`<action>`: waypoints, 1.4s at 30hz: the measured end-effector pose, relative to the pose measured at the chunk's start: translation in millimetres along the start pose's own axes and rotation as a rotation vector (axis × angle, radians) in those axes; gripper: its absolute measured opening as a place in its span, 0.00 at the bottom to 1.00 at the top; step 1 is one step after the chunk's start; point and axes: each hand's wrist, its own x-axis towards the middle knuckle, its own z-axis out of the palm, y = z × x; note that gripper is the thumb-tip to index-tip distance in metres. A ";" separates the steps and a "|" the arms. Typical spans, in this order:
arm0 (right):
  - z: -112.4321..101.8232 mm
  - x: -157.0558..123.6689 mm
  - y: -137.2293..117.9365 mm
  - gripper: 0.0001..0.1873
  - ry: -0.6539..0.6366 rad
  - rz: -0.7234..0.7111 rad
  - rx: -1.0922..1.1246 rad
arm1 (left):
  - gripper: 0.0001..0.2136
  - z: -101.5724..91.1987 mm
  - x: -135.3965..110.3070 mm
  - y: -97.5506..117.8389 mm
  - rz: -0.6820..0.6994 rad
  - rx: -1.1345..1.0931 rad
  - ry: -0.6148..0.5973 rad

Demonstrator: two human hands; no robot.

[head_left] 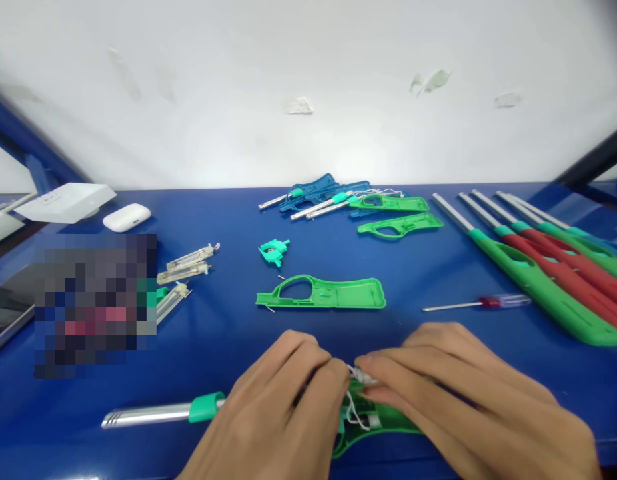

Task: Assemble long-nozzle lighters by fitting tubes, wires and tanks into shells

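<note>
- In the lower middle of the frame, an open shell [395,419] of green colour lies on the blue bench [228,347], partly covered by both hands.
- The right hand [468,393] pinches a small clear part [365,378] between the thumb and a finger, just above this shell.
- The left hand [283,400] is over the shell with bent fingers; one cannot tell what it grips, because the fingertips are hidden.
- A white wire [357,419] curls inside the shell, between the two hands.
- At the lower left, a metal tube [148,415] with a teal collar [205,407] points away from the left hand.
- In the centre lies a green half [333,293], and behind it a teal piece [275,252].
- Left of centre, there are clear tanks [188,257].
- At the right, a screwdriver [488,303] lies near a row of lighters [533,267], green and red.
- In the upper left, a white case [127,217] is beside a white box [65,202].
</note>
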 end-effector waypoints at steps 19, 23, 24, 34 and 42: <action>4.7 12.5 -2.4 0.16 0.049 0.034 -0.025 | 0.08 1.8 -3.2 -3.8 0.031 0.036 -0.033; -0.7 8.6 -3.7 0.15 0.003 0.030 0.004 | 0.12 -1.2 -5.9 -1.7 0.021 0.074 -0.010; -1.9 6.7 -3.5 0.16 -0.011 0.025 0.014 | 0.14 -1.1 -5.4 -0.7 0.023 0.094 0.008; -3.1 -2.7 -4.0 0.22 -0.116 0.074 0.025 | 0.19 0.4 2.1 3.5 0.002 0.059 0.082; -0.8 16.5 -4.5 0.17 -0.104 0.058 -0.037 | 0.11 1.7 -0.3 1.8 -0.020 0.024 0.060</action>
